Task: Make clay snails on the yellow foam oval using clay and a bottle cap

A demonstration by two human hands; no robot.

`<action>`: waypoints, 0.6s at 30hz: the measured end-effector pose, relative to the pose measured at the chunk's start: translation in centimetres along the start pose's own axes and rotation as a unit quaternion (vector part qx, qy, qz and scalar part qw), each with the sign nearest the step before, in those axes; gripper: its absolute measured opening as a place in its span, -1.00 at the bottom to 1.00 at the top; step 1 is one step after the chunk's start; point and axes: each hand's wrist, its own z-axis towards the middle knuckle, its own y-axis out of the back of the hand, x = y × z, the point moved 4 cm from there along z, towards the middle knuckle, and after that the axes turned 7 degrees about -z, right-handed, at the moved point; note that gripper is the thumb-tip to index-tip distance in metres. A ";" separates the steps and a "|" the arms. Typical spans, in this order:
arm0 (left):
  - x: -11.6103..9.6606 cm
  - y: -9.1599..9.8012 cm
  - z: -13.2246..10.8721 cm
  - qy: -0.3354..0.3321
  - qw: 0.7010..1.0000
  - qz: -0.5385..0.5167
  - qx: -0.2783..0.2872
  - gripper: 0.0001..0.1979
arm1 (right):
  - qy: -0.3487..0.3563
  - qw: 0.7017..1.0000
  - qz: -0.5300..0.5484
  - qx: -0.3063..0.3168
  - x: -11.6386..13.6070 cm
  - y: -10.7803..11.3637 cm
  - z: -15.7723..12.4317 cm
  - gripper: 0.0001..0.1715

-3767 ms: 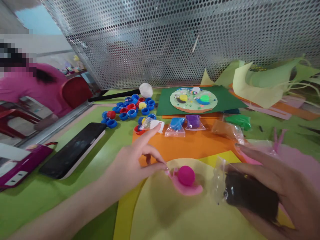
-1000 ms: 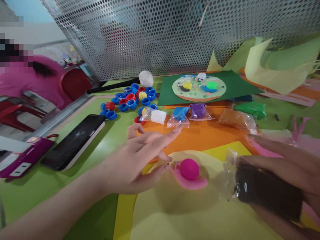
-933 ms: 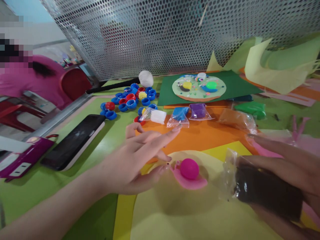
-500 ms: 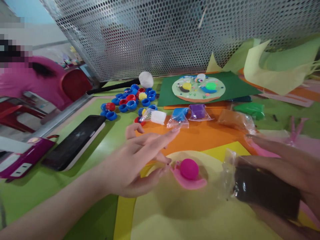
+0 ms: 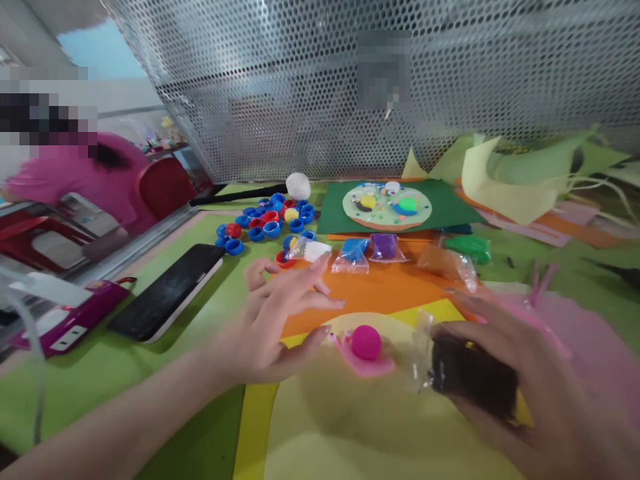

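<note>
A pink clay snail (image 5: 369, 365) with a round magenta shell (image 5: 367, 342) lies on a pale yellow paper circle (image 5: 350, 427). One of its eye stalks carries a small white eye with a dark dot. Just left of the snail hovers my left hand (image 5: 273, 320), its thumb and fingers apart and holding nothing; the thumb tip is close to that eye. On the right, my right hand (image 5: 520, 353) grips a clear packet of very dark clay (image 5: 473, 377), partly covered by the fingers, above the circle's right side.
Clay packets in blue (image 5: 354, 251), purple (image 5: 384, 247) and green (image 5: 469, 248) lie beyond my hands. Several bottle caps (image 5: 271, 229) sit at back left, near a black phone (image 5: 167, 290). Behind, a decorated disc (image 5: 380, 217) rests on green paper before a perforated metal screen (image 5: 300, 100).
My left thumb and fingers have spread apart at the snail's eye stalk, where they were close together. The right hand with the dark clay packet has come nearer the snail. The view has shifted.
</note>
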 end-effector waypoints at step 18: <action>-4.4 -1.4 0.7 0.040 0.967 -0.196 -0.157 -0.35 | 0.033 0.985 0.148 0.079 5.2 2.0 1.0 -0.38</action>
